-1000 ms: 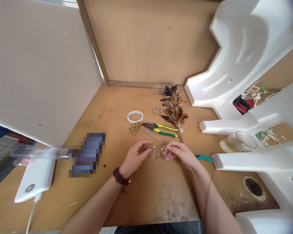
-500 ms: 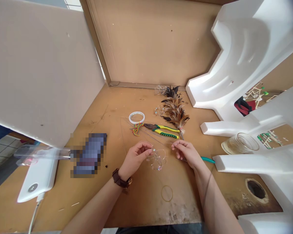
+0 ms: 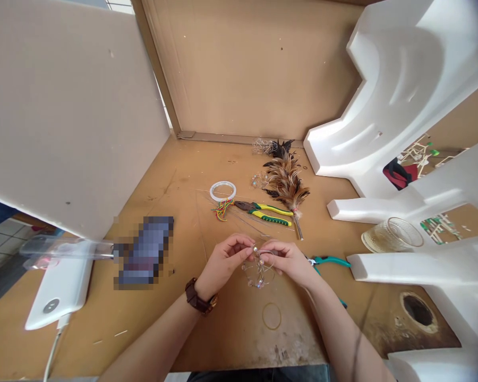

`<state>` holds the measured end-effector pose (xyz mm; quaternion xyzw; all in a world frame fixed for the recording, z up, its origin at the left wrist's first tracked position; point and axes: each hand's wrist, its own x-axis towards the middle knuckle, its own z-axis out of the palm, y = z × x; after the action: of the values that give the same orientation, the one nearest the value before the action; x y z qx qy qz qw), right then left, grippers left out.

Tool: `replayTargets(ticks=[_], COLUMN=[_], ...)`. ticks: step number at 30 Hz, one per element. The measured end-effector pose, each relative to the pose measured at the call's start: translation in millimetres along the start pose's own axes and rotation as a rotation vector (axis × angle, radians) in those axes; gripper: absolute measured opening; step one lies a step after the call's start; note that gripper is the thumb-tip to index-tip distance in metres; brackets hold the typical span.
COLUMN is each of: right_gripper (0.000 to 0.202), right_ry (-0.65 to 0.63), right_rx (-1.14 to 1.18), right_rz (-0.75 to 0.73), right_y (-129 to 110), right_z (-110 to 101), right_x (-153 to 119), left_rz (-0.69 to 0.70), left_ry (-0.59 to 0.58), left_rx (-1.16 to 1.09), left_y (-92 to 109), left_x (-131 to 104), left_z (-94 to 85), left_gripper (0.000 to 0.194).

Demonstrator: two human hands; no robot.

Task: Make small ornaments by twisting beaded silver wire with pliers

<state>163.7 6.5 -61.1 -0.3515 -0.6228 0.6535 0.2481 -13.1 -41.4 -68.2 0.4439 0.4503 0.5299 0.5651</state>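
A small loop of thin wire strung with shiny beads [image 3: 258, 284] hangs below my fingertips, over the table. My left hand [image 3: 225, 263] is pinched on it near a pale bead. Thumb and fingers of my right hand [image 3: 291, 261] are closed on the wire's other side, close to the left fingertips. Beyond the hands lie yellow-and-green pliers [image 3: 271, 216]. Teal-handled pliers [image 3: 333, 260] are partly hidden under my right wrist. Farther back, a brown feather bundle [image 3: 286, 178] rests with more coiled beaded wire [image 3: 258, 181] beside it.
A white ring [image 3: 235, 190] with coloured threads [image 3: 222, 210] sits left of the pliers. A rubber band [image 3: 271, 328] lies in front. To the right are a glass [image 3: 392, 237] and a white moulded frame [image 3: 390, 263]. A blurred-out phone [image 3: 149, 249] and white charger [image 3: 58, 289] occupy the left.
My right hand has moved left, from apart to beside my left fingertips, and now grips near the beads. The teal pliers and the feather bundle's stick have come more into view.
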Motion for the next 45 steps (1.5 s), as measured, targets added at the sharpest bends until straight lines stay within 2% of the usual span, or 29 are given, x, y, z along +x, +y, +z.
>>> replayTargets(ticks=[5, 8, 13, 19, 26, 36, 42, 45], right_gripper=[0.027, 0.024, 0.021, 0.022, 0.029, 0.027, 0.022, 0.023], right_ry=[-0.001, -0.028, -0.057, -0.065, -0.127, -0.219, -0.16, -0.132], right_rx=[0.152, 0.233, 0.231, 0.361, 0.468, 0.523, 0.432, 0.435], right_rz=[0.075, 0.049, -0.003, 0.045, 0.045, 0.041, 0.004, -0.001], right_y=[4, 4, 6, 13, 17, 17, 15, 14], right_z=[5, 8, 9, 10, 9, 7, 10, 13], right_x=[1, 0, 0, 2, 4, 3, 1, 2], left_rz=[0.05, 0.114, 0.197, 0.166, 0.093, 0.118, 0.146, 0.208], left_ry=[-0.021, -0.046, -0.088, -0.153, -0.219, -0.168, -0.176, -0.15], left_rx=[0.002, 0.003, -0.002, -0.041, -0.154, -0.133, -0.102, -0.109], left_y=[1, 4, 10, 12, 14, 16, 14, 12], left_x=[-2, -3, -5, -8, -11, -19, -21, -21], left_z=[0.9, 1.2, 2.9, 4.0, 5.2, 11.6, 12.5, 13.5], left_gripper=[0.012, 0.01, 0.011, 0.007, 0.011, 0.007, 0.005, 0.005])
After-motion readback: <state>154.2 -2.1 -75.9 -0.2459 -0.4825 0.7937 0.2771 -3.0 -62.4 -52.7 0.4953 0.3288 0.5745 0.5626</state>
